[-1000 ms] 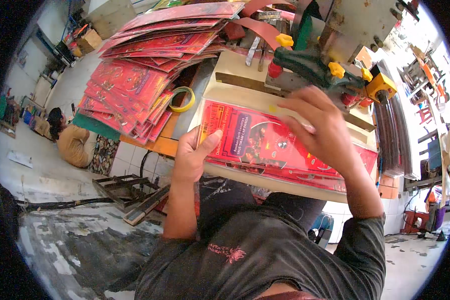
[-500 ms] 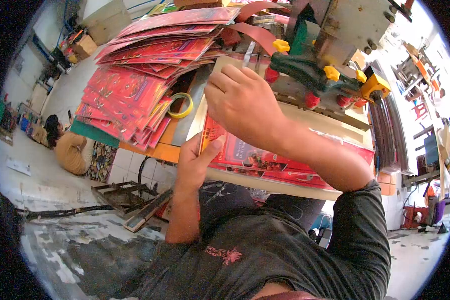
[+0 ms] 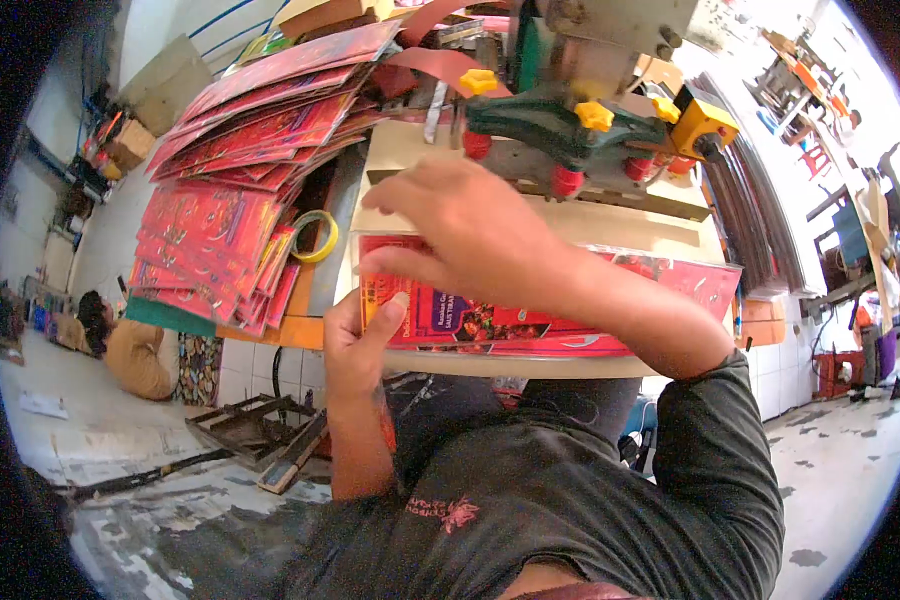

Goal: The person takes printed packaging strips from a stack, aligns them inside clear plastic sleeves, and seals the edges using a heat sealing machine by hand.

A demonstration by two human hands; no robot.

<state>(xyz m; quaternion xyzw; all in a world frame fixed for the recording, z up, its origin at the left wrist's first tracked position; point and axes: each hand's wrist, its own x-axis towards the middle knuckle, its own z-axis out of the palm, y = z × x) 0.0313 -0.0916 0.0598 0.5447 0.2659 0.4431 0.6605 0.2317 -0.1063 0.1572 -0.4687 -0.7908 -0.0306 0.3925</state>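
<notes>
My left hand (image 3: 358, 345) pinches the left end of a red printed packaging sheet (image 3: 530, 330), thumb on top and fingers underneath. That sheet lies over other red sheets on the pale board of a press-like machine. Just above its left end hovers my right hand (image 3: 450, 220), thumb and fingers apart, with nothing visible in it. My right forearm crosses over the sheets and hides part of them.
Left of the board is a tall fanned stack of red printed sheets (image 3: 210, 230), beside a yellow tape roll (image 3: 321, 255). Ahead stands the machine's dark green bracket (image 3: 540, 130) with yellow knobs and red feet. A person (image 3: 140, 358) sits on the floor far left.
My right hand has gone from closed to spread, lowering toward the sheet's left end. My left hand keeps its hold. The camera view has shifted, moving the scene left.
</notes>
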